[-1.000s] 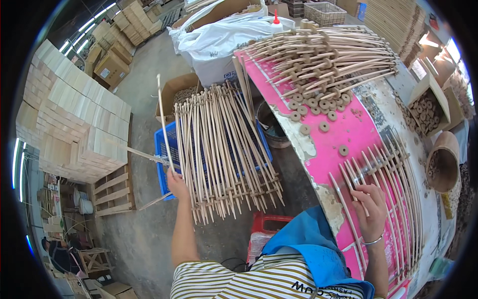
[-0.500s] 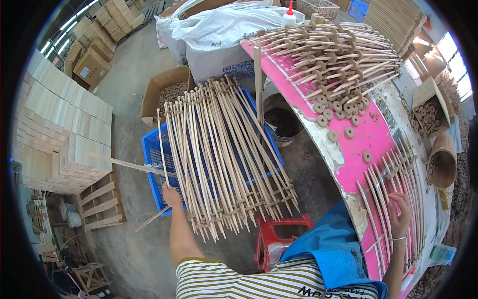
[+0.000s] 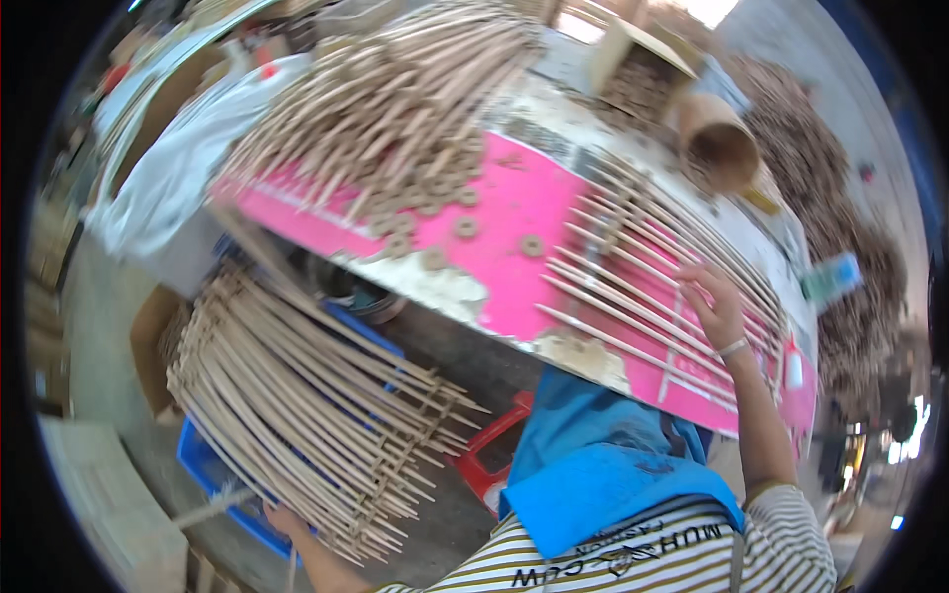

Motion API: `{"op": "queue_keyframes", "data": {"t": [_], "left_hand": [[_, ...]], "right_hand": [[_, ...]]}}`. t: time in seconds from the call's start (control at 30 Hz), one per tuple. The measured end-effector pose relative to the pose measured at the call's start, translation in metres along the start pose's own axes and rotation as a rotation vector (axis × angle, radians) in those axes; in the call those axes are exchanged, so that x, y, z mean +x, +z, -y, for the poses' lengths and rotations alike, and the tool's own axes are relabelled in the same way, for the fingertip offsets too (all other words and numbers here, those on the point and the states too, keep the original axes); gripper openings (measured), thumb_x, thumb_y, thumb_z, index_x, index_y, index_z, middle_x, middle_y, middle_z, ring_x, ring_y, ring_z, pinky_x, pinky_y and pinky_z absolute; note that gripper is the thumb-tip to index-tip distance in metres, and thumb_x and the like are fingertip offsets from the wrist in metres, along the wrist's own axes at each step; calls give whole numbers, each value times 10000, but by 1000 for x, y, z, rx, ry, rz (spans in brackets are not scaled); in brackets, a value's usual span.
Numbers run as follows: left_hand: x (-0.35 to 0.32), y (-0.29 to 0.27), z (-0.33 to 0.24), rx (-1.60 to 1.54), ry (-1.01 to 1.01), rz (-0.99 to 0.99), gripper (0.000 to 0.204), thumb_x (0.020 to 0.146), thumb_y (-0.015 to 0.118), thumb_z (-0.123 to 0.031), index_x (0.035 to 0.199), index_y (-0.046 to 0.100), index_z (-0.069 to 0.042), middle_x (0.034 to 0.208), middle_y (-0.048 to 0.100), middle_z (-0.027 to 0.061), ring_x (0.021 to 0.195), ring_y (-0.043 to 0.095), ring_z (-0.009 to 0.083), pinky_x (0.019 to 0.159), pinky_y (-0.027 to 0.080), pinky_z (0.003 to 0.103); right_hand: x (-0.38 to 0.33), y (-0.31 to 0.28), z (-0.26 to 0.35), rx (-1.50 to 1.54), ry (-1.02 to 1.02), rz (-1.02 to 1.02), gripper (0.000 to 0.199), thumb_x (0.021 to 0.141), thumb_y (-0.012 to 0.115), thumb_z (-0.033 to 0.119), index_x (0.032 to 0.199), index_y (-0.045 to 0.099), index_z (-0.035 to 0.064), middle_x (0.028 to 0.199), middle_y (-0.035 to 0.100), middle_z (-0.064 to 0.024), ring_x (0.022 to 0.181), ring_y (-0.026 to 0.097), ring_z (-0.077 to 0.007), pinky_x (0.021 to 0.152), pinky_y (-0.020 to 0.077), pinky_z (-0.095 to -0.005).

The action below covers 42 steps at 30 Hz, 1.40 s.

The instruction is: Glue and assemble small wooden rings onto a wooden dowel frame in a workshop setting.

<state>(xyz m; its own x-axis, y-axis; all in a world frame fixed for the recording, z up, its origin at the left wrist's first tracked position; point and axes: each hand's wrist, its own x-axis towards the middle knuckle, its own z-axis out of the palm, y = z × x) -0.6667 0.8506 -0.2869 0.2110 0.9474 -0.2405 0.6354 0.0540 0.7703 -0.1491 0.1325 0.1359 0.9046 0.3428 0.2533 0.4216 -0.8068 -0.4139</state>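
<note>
My left hand (image 3: 285, 520) is at the near left edge of a heap of long wooden sticks (image 3: 297, 385) lying across a blue plastic crate (image 3: 196, 457). Blur smears its fingers, so I cannot tell whether one of the outer sticks is in its grip. Over a row of pointed wooden sticks (image 3: 633, 282) on the pink-topped table, my right hand (image 3: 714, 304), with a bracelet at the wrist, has its fingers apart and slightly bent. Nothing is visibly held in it, though whether the fingertips touch a stick is unclear.
Small wooden rings (image 3: 465, 227) lie on the table beside a big pile of sticks (image 3: 395, 94). Behind the row stand a box of wooden pieces (image 3: 643, 74) and a round tub (image 3: 719, 148). A red stool (image 3: 484, 455) sits below the table; a white sack (image 3: 198, 158) is at left.
The view has swung toward the table on the right, shifting the scene leftward. Half a second ago a stick ran into my left hand; now that hand is blurred against the heap. My right hand stays over the row.
</note>
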Motion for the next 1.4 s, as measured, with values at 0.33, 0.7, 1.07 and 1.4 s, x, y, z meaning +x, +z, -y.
{"op": "queue_keyframes", "data": {"t": [0.33, 0.7, 1.07, 1.4], "left_hand": [[-104, 111, -301, 114, 546, -325, 334, 1108, 531, -150, 1368, 658, 17, 1376, 678, 183, 1227, 658, 316, 1079, 495, 390], [-331, 339, -597, 323, 1438, 785, 526, 904, 752, -119, 1421, 654, -107, 1407, 616, 100, 1239, 593, 328, 1068, 446, 469], [-350, 349, -594, -189, 448, 1126, 384, 1067, 662, -222, 1391, 659, -14, 1228, 725, 44, 1101, 667, 113, 899, 504, 291], [-376, 355, -592, -370, 137, 1257, 349, 1078, 652, -229, 1337, 675, 4, 1118, 733, 37, 990, 673, 107, 868, 534, 272]], "right_hand": [[-82, -16, -106, -54, 250, -86, 174, 907, 734, 68, 1073, 771, 32, 951, 708, -123, 924, 697, -283, 834, 548, -381], [-98, 5, -126, 88, 233, 14, 172, 841, 785, 95, 994, 752, 26, 909, 657, -123, 902, 652, -329, 808, 518, -433], [-100, -2, -129, 344, 337, -86, 131, 884, 753, 20, 1009, 717, 11, 899, 672, -127, 832, 701, -284, 704, 556, -361], [-103, -6, -129, 379, 294, -45, 143, 875, 767, 41, 1011, 731, 17, 849, 657, -113, 783, 663, -274, 685, 532, -379]]}}
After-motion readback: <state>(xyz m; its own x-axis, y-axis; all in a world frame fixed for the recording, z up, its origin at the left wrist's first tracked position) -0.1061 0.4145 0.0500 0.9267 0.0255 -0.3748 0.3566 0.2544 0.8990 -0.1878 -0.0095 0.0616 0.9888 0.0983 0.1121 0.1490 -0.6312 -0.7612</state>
